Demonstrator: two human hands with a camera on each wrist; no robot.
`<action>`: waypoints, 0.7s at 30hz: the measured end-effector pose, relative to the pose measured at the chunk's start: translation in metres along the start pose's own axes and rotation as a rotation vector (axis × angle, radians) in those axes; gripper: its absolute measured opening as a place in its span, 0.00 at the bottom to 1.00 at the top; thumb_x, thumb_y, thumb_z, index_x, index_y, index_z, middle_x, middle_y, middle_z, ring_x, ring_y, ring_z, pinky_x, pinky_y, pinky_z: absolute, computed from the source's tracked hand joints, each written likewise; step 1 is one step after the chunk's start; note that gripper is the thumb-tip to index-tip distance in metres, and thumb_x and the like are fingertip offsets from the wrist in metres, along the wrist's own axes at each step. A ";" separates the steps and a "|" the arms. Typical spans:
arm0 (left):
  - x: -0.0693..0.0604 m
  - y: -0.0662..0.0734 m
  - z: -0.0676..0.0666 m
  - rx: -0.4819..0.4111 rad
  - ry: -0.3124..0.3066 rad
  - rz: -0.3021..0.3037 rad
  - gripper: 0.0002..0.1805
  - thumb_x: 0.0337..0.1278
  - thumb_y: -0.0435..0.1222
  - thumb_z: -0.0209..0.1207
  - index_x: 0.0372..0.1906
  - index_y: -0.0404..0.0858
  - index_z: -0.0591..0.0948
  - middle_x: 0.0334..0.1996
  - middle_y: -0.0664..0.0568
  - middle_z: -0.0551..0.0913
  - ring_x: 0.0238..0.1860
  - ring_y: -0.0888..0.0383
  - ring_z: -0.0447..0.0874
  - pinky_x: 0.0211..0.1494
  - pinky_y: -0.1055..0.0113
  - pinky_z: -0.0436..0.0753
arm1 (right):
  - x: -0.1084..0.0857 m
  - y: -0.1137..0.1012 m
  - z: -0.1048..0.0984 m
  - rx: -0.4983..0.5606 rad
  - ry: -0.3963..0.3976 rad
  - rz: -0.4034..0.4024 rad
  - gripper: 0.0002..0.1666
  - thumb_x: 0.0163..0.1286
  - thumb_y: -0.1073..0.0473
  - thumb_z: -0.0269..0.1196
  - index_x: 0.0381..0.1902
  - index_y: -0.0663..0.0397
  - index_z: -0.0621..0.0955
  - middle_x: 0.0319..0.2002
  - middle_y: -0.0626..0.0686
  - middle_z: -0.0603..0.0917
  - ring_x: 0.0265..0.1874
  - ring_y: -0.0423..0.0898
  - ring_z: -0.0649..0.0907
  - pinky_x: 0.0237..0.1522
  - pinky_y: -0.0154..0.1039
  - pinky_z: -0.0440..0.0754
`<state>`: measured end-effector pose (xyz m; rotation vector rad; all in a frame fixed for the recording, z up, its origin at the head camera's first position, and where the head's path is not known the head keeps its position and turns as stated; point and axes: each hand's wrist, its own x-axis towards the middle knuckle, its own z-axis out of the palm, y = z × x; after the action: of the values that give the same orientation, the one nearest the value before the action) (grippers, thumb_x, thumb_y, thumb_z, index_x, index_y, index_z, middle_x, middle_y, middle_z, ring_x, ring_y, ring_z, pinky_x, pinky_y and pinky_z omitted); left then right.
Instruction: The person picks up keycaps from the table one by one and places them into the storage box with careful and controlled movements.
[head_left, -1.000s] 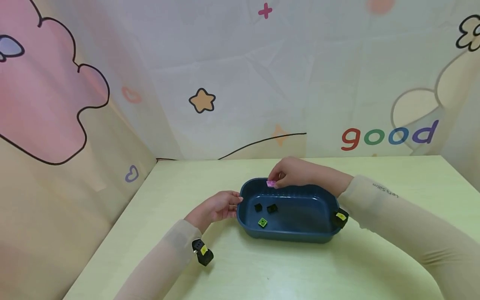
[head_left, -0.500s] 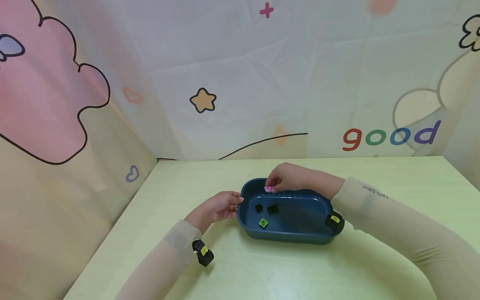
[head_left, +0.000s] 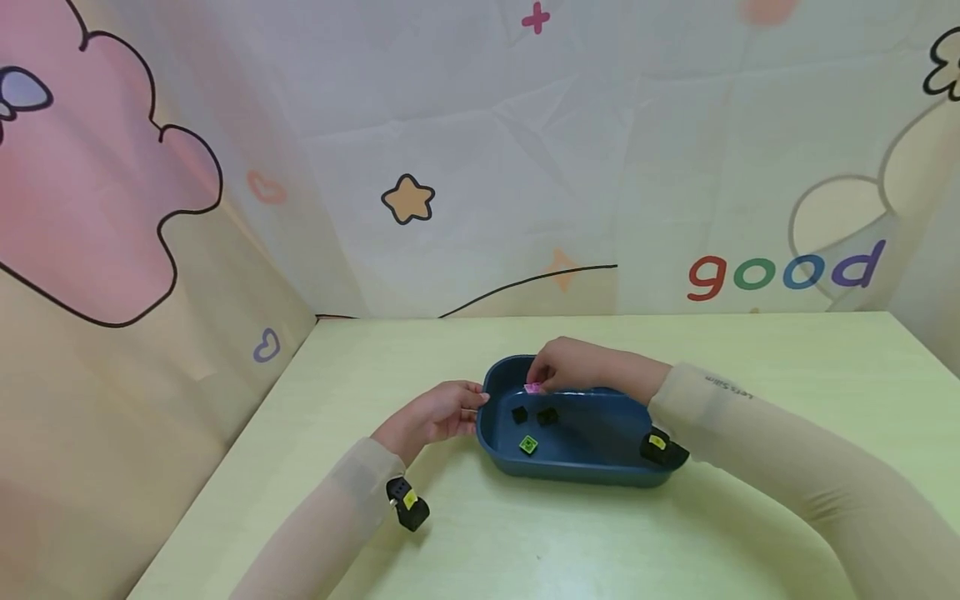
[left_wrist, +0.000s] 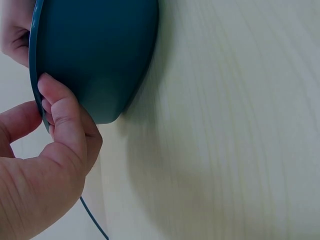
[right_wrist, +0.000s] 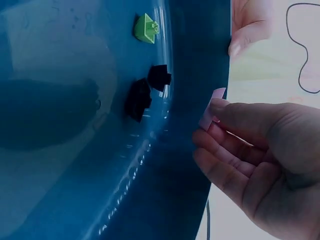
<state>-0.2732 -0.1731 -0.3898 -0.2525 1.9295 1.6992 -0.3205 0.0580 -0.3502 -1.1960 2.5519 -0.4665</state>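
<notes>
A dark blue oval plastic basin (head_left: 585,477) stands on the table. My left hand (head_left: 441,412) pinches its left rim, thumb and fingers on either side of the wall in the left wrist view. Over the back left part of the basin, my right hand (head_left: 576,367) holds a small pink toy brick (head_left: 532,388) between thumb and fingers, tilted in the right wrist view. On the basin floor lie a green brick (head_left: 528,445) and two black bricks, one small (head_left: 519,414) and one larger (head_left: 548,416). The right forearm hides part of the basin's back wall.
The pale wooden table (head_left: 480,542) reaches back to a printed cloth backdrop (head_left: 487,167). A black wrist camera (head_left: 408,504) sits on the left sleeve. Another black wrist camera (head_left: 663,450) covers the basin's right end.
My right hand has come lower and slightly left with the pink brick, from the back rim down into the basin. My left hand keeps its place on the rim.
</notes>
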 end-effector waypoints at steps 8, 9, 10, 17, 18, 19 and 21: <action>0.000 0.000 0.000 0.006 0.002 -0.002 0.06 0.78 0.33 0.48 0.51 0.37 0.72 0.31 0.52 0.76 0.31 0.60 0.74 0.31 0.76 0.80 | 0.005 0.001 0.006 -0.014 -0.007 0.018 0.10 0.71 0.64 0.66 0.47 0.62 0.88 0.41 0.56 0.90 0.35 0.42 0.81 0.48 0.38 0.87; 0.000 0.000 0.000 0.007 0.002 -0.001 0.06 0.78 0.33 0.48 0.51 0.36 0.72 0.32 0.52 0.76 0.31 0.60 0.74 0.31 0.76 0.81 | 0.005 0.001 0.007 -0.022 -0.007 0.016 0.10 0.71 0.64 0.66 0.47 0.62 0.88 0.40 0.56 0.90 0.34 0.42 0.81 0.47 0.38 0.87; -0.001 -0.001 0.001 0.007 0.001 0.000 0.06 0.78 0.33 0.48 0.51 0.36 0.72 0.32 0.52 0.76 0.31 0.60 0.75 0.31 0.76 0.81 | 0.005 0.001 0.008 -0.026 -0.007 0.019 0.10 0.71 0.63 0.66 0.47 0.61 0.88 0.41 0.56 0.90 0.35 0.42 0.81 0.48 0.38 0.87; 0.000 0.000 0.001 0.005 -0.001 0.000 0.05 0.78 0.32 0.48 0.50 0.36 0.72 0.31 0.52 0.76 0.30 0.60 0.74 0.31 0.75 0.81 | 0.007 0.006 0.014 -0.066 -0.003 -0.008 0.09 0.71 0.63 0.66 0.45 0.62 0.88 0.40 0.56 0.90 0.35 0.42 0.82 0.49 0.40 0.87; 0.000 0.000 0.001 0.004 0.001 0.000 0.05 0.78 0.32 0.48 0.50 0.36 0.72 0.31 0.52 0.76 0.30 0.60 0.74 0.31 0.75 0.80 | 0.007 0.007 0.015 -0.073 -0.003 -0.011 0.09 0.71 0.64 0.66 0.45 0.61 0.88 0.40 0.56 0.90 0.35 0.42 0.83 0.49 0.40 0.87; 0.000 0.000 0.001 0.004 0.003 0.001 0.05 0.78 0.32 0.48 0.50 0.36 0.72 0.30 0.52 0.76 0.30 0.60 0.74 0.31 0.75 0.80 | 0.008 0.007 0.016 -0.077 -0.002 -0.009 0.09 0.71 0.64 0.66 0.46 0.61 0.88 0.41 0.55 0.90 0.35 0.42 0.83 0.49 0.40 0.87; 0.000 0.000 0.001 0.001 0.008 0.002 0.06 0.78 0.32 0.48 0.50 0.36 0.72 0.30 0.53 0.76 0.29 0.60 0.74 0.31 0.76 0.80 | 0.010 0.009 0.018 -0.085 0.000 -0.004 0.09 0.71 0.64 0.66 0.45 0.61 0.88 0.41 0.55 0.90 0.35 0.42 0.82 0.49 0.40 0.87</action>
<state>-0.2727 -0.1723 -0.3900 -0.2576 1.9368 1.7009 -0.3257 0.0528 -0.3716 -1.2296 2.5936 -0.3620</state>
